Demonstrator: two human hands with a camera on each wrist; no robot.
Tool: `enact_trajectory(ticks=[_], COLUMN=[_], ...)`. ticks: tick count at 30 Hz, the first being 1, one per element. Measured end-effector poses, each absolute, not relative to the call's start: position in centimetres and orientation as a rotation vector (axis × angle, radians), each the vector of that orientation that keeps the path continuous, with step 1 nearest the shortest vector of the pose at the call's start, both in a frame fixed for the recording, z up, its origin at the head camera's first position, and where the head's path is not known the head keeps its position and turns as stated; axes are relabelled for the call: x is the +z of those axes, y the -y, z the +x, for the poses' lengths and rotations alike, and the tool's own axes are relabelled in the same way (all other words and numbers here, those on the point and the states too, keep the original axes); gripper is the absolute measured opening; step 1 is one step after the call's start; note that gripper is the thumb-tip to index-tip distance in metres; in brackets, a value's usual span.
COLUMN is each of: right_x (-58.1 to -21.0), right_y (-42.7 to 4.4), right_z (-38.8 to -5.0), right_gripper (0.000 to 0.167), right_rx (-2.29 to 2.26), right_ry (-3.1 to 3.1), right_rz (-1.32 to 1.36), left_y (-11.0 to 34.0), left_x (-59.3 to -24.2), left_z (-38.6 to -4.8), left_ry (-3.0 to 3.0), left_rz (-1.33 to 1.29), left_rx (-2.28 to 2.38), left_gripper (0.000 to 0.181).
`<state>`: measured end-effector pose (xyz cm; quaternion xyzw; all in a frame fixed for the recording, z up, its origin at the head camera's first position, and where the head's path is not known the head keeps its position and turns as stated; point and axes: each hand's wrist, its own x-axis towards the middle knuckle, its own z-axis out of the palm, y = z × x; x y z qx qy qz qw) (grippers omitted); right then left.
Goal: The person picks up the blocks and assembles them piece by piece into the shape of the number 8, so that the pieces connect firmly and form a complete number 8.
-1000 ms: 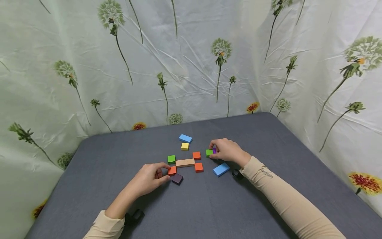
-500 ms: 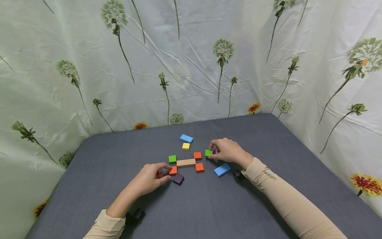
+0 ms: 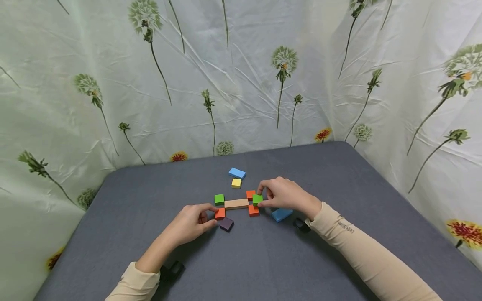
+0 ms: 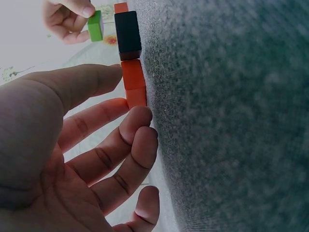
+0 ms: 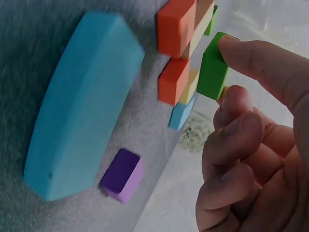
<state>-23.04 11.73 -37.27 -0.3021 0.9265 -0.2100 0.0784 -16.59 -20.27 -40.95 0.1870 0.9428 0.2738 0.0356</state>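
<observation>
The right hand (image 3: pixel 285 194) is gripping the lifted green block (image 3: pixel 257 200) between the thumb and a fingertip, and its other fingers are curling toward the palm. This block is hanging clear of the table (image 3: pixel 248 263), near the right end of the tan bar (image 3: pixel 236 204). At that end, the far orange block (image 3: pixel 250 195) is lying toward the table's far edge, and the near orange block (image 3: pixel 254 210) is lying farther from that edge. The left hand (image 3: pixel 189 223) is pinching the left orange block (image 3: pixel 220 214) between thumb and index finger; its remaining fingers are bending loosely. A second green block (image 3: pixel 219 199) is resting at the bar's far left corner. The dark block (image 3: pixel 226 224) is sitting just beside the left orange block. The yellow block (image 3: pixel 236 183) and, beyond it, the far blue block (image 3: pixel 237 173) are lying toward the table's far edge. The near blue block (image 3: pixel 282 215) is lying under the right hand, toward the table's right edge; in the right wrist view, the purple block (image 5: pixel 121 175) is resting near it. A floral curtain (image 3: pixel 241 75) is hanging behind the far edge.
</observation>
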Motion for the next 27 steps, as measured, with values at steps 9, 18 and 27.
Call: enact_trajectory(ticks=[9, 18, 27], right_x=[-37.2, -37.9, -38.2], right_y=[-10.9, -10.2, -9.7], right_z=[-21.8, -21.0, -20.6], right_gripper=[0.022, 0.023, 0.022], right_rx=[-0.573, -0.573, -0.548], right_ry=[-2.730, -2.690, -2.675], right_rz=[-0.995, -1.065, -1.096], left_y=[20.3, 20.2, 20.3], left_x=[-40.9, -40.9, -40.8], left_z=[-16.6, -16.5, -16.6], left_ry=[-2.893, -2.914, -2.900], left_rz=[0.564, 0.562, 0.563], left_rx=[0.841, 0.821, 0.824], left_gripper=[0.028, 0.027, 0.028])
